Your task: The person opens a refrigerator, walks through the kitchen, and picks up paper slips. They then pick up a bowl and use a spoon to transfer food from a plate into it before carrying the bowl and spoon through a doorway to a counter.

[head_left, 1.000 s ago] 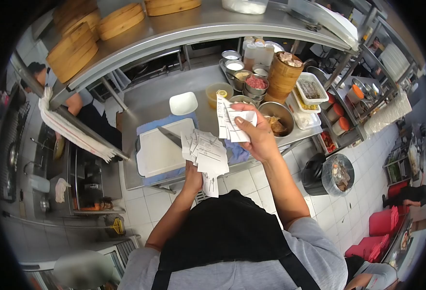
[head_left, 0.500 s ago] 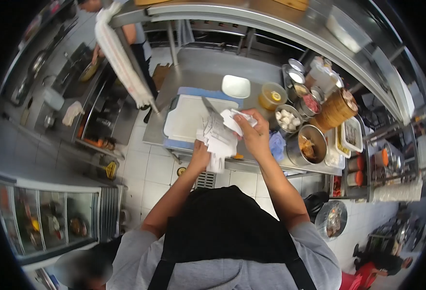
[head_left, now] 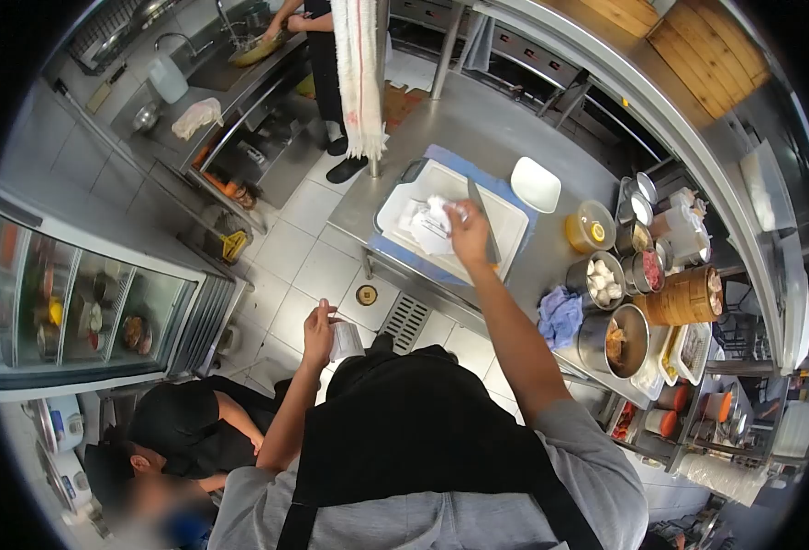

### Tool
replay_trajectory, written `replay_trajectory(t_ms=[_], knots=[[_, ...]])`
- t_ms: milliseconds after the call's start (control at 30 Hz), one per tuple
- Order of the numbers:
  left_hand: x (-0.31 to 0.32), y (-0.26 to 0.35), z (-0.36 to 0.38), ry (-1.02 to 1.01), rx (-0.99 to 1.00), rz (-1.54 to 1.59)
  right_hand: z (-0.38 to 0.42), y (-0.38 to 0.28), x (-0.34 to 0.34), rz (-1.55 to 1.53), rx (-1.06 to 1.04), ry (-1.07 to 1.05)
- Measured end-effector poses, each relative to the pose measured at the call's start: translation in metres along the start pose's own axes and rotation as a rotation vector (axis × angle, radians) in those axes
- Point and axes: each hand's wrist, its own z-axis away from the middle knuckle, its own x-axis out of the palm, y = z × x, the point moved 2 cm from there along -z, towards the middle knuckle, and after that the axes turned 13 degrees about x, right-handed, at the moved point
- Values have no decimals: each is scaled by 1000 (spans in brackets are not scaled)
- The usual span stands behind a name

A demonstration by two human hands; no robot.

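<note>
My right hand (head_left: 469, 236) is closed on some crumpled white paper slips (head_left: 430, 227) with print on them, low over the white cutting board (head_left: 505, 240). Next to its fingers lies a knife (head_left: 485, 216), its blade across the board. My left hand (head_left: 319, 335) is drawn back near my body, fingers closed around a printed paper slip (head_left: 346, 341). A blue cloth (head_left: 395, 254) spreads beneath the board on the steel table (head_left: 349, 213). Beyond the board sits a white dish (head_left: 536, 185).
On the right stand a tub of yellow liquid (head_left: 591, 226), a bowl of white pieces (head_left: 601, 280), a steel pot (head_left: 632, 341) and bamboo steamers (head_left: 680, 298). A towel (head_left: 359, 78) hangs from the post. One co-worker (head_left: 171, 417) is at lower left; another's hands (head_left: 281, 26) work at the sink.
My hands have moved apart: the left has come back toward my body with a slip, the right has lowered papers to the board. The view has turned, and a co-worker shows more at lower left.
</note>
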Motion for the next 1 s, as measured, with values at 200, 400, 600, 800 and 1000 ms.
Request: replay_trajectory(t_ms=[200,400,600,800,1000], knots=[[0,15,10,-8,-38,26,5,30,19,-213,239,-109],[73,53,-30,-355,289,1,10,-5,-1,-799,680,-214],[133,88,-62,-625,332,216,80,-59,-30,-954,703,-389],[167,71,-42,-591,-1,394,126,-50,-77,-202,242,-279],[219,78,-6,-937,23,309,188,-40,-104,-402,285,76]])
